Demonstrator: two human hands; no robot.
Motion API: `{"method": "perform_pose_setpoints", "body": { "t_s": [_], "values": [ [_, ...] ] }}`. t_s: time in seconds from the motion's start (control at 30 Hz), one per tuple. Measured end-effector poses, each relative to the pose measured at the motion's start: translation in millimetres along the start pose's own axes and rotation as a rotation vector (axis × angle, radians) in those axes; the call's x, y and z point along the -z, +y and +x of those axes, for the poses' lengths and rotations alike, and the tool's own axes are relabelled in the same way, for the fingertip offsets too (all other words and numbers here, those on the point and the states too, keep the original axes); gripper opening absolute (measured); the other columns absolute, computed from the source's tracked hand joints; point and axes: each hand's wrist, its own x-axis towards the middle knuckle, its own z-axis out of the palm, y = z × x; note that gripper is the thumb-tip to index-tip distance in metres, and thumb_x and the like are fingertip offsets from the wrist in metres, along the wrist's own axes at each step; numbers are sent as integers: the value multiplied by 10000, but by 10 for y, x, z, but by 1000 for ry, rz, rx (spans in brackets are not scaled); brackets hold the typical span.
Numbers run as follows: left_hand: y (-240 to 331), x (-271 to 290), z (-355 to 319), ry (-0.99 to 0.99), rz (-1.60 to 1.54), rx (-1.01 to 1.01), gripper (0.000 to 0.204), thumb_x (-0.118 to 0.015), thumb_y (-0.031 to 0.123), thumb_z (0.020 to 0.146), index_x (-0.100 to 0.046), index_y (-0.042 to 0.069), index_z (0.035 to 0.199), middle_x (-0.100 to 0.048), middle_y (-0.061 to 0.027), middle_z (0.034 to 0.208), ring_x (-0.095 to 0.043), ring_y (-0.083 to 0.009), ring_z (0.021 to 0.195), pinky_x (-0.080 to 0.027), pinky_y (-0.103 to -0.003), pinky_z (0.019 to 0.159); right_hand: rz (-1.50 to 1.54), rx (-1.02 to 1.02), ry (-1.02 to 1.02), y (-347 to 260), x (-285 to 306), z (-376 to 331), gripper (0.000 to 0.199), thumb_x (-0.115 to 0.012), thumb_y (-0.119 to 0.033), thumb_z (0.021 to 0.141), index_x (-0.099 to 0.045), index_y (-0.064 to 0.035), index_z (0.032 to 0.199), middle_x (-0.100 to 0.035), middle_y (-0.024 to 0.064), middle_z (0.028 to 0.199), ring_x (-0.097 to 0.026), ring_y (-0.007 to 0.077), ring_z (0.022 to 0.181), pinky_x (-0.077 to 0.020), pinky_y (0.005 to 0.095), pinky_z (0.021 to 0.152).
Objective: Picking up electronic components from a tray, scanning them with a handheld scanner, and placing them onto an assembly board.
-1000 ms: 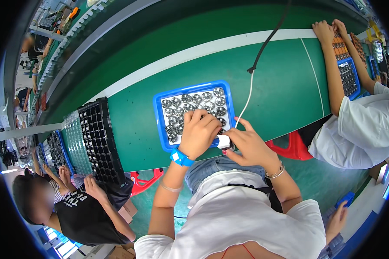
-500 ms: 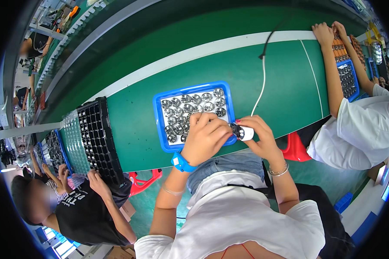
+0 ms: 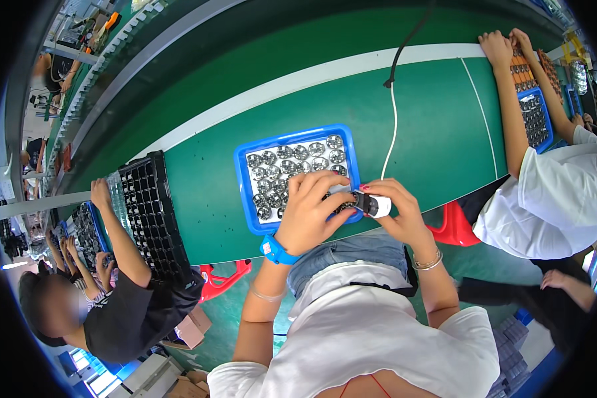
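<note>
A blue tray [image 3: 239,159] lined with white stands on the green bench before me. Several small round black-and-silver parts [image 3: 284,152] lie in it in rows. My left hand [image 3: 312,205] is over the tray's near right corner, fingers bent and closed at the front of a handheld tool; what they pinch is mostly hidden. My right hand [image 3: 401,209] is wrapped round that white-and-black corded tool [image 3: 379,206], its dark front turned toward my left fingers. A white cable [image 3: 395,126] runs from near the tool up across the bench.
A black compartment tray [image 3: 154,212] stands on the bench at left, by a co-worker in black [image 3: 123,312]. At right a co-worker in white [image 3: 544,205] has both hands near orange trays and another blue tray [image 3: 536,119]. Red stools [image 3: 454,225] stand below the bench edge.
My left fingers have opened slightly at the tool's front. The cable has shifted left. The left co-worker's arm has reached up and away; another person's arm has appeared at lower right.
</note>
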Motion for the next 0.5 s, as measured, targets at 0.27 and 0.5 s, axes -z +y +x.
{"method": "perform_pose_setpoints", "body": {
  "t_s": [0.27,0.5],
  "values": [
    [-12,3,10,-16,-110,7,291,-798,132,737,-624,84,966,-691,-42,1022,-634,-219,958,-380,-386,896,-6,12,28,20,-8,17,426,-724,51,705,-620,-27,1111,-664,142,1070,-643,284,996,-511,350,848],
    [14,-35,62,2,-171,19,290,-803,122,737,-626,63,959,-698,-66,988,-641,-242,881,-428,-363,881,-19,34,32,-4,67,57,403,-715,52,703,-626,-15,1091,-668,147,1065,-642,294,1002,-507,360,866]
  ]
}}
